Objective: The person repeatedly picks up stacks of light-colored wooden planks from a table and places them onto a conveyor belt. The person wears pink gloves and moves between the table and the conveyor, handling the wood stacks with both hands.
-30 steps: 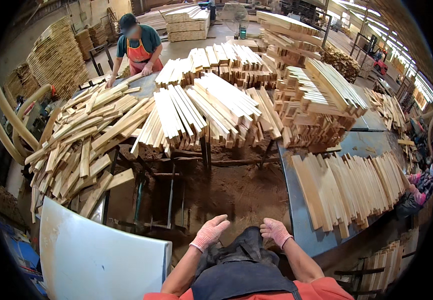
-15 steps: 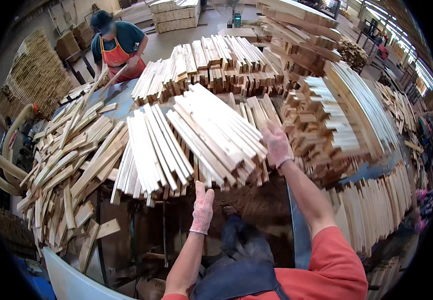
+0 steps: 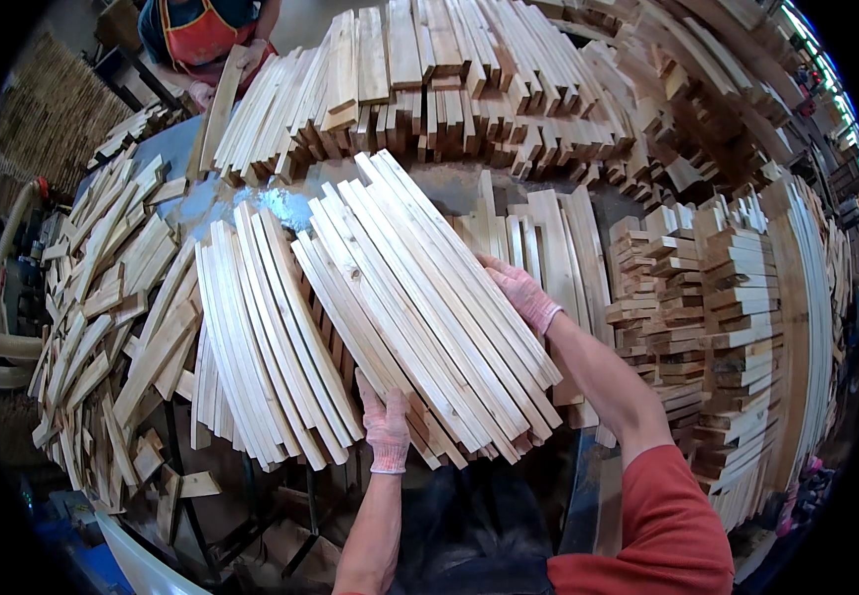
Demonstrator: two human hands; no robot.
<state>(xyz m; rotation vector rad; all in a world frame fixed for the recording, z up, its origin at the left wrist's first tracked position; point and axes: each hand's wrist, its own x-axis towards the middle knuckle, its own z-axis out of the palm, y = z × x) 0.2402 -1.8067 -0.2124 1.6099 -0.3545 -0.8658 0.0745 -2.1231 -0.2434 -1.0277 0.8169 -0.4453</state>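
Note:
A thick stack of pale wooden strips [image 3: 429, 307] lies slanted in front of me, its far ends leaning up to the left. My right hand [image 3: 523, 296], in a pinkish knit glove, grips the stack's right side; some fingertips are hidden by the wood. At the near left side of the same stack is my left hand [image 3: 386, 426], gloved alike, touching the strips with fingers stretched and apart. Just left of it rests another row of wooden strips [image 3: 261, 337], which my left hand's fingertips come close to.
A heap of loose wood offcuts [image 3: 117, 337] spreads at the left. Long stacks of strips [image 3: 429, 59] line the far side of the bluish table [image 3: 176, 149]. More piled wood [image 3: 737, 327] stands at the right. A co-worker in a red apron [image 3: 196, 40] handles a board at the far left.
The view has tipped downward and closer. My left hand has come against the stack's left side from below it. My right hand stays on the right side, and the stack appears more upright in the view.

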